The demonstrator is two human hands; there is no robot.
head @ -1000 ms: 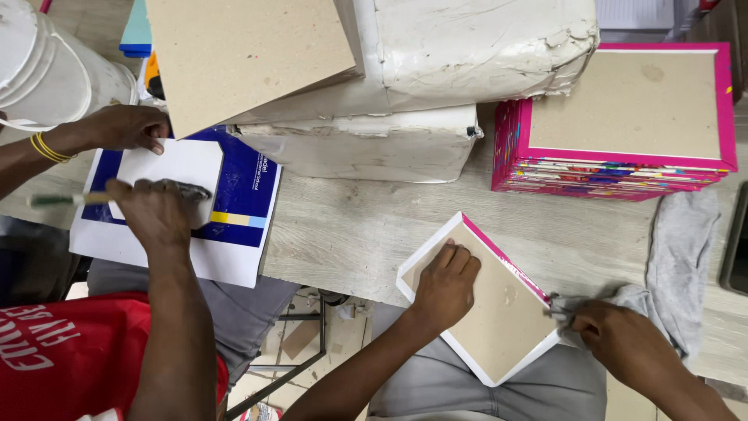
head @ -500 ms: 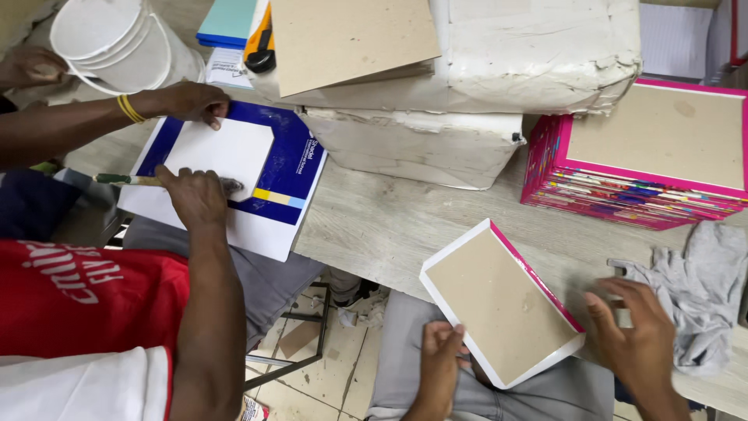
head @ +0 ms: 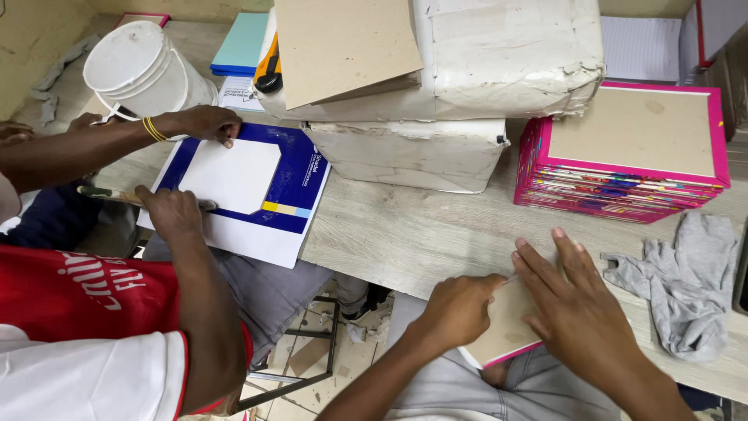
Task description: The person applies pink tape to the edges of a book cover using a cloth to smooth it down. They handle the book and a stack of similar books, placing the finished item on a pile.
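A pale wooden tabletop (head: pixel 421 234) runs across the room, and beyond the person's fingers it carries two big white wrapped bundles (head: pixel 467 86) stacked one on the other, with a brown board (head: pixel 343 47) lying on top. To the right of those, further out from the right hand's fingers, stands a stack of pink-edged book covers (head: pixel 623 156). Left of the left hand's fingers, a co-worker in a red shirt (head: pixel 78 296) presses a blue and white cover sheet (head: pixel 257 195) down with both hands, a white bucket (head: pixel 140 70) just behind it. Right beside the right hand lies a crumpled grey rag (head: pixel 686 281). At the near edge sits a pink-edged cardboard cover (head: pixel 506 331), mostly hidden beneath the two hands. The right hand (head: pixel 576 304) lies flat on it, fingers (head: pixel 545 265) spread and pressed down. The left hand (head: pixel 460 308) rests on its left part, fingers curled together, touching the right hand's fingertips.
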